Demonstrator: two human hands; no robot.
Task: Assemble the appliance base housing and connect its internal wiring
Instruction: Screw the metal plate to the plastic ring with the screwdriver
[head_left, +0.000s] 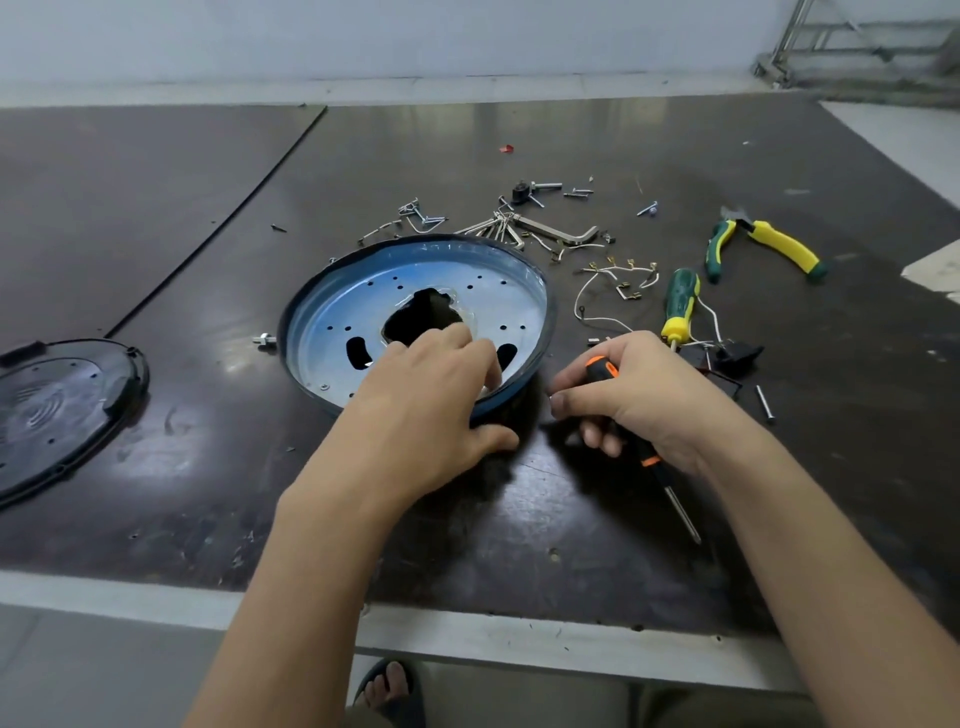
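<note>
Fingers of the left hand (431, 410) curl over the near rim of the round base housing (332, 322), thumb outside it, gripping it where it sits mid-table (156, 208). Just beside it, the right hand (644, 400) is wrapped round a black-and-orange screwdriver (602, 367), its shaft pointing back toward the person. Loose white wires (623, 283) lie behind, and a black cover (52, 410) lies well to the left.
</note>
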